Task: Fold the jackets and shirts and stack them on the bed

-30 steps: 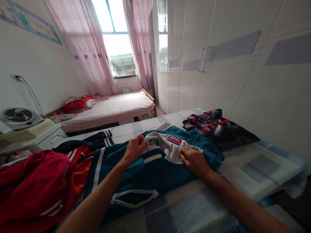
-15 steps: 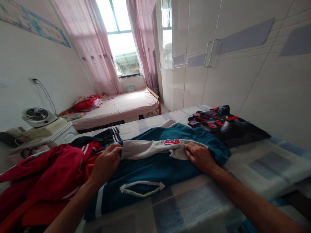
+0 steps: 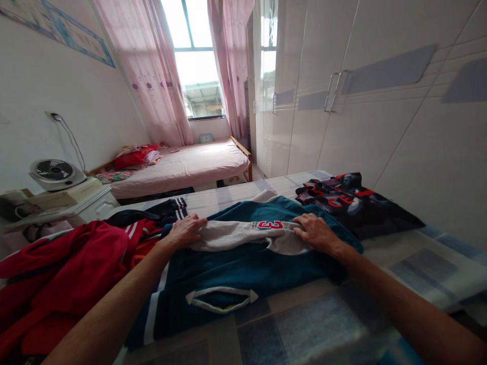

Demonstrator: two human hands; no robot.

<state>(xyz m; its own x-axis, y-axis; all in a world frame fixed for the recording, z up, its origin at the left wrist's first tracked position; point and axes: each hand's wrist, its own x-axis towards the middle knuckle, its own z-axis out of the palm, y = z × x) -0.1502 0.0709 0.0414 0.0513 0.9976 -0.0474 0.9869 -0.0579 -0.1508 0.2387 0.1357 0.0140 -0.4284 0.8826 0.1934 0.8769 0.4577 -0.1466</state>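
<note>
A teal jacket [image 3: 232, 276] with a pale grey sleeve lies spread on the bed in front of me. A red number 3 marks the sleeve, and a white-edged pocket gapes slightly on the near side. My left hand [image 3: 187, 230] is closed on the cuff end of the folded-over sleeve, fingers bent and thumb partly hidden. Near the shoulder end, my right hand [image 3: 315, 232] has its fingers curled onto the same sleeve, just right of the number. The sleeve stretches between both hands across the jacket body.
A heap of red clothes [image 3: 72, 274] lies at the left, with dark striped clothing [image 3: 152, 213] behind it. A black printed garment [image 3: 357, 205] rests at the far right of the checked bedsheet [image 3: 304, 324]. Beyond are a fan [image 3: 57, 172], a pink bed [image 3: 190, 170] and a white wardrobe [image 3: 342, 142].
My left hand has shifted slightly right and farther away along the cuff. My right hand has moved slightly away from me on the sleeve. The view has tilted a little.
</note>
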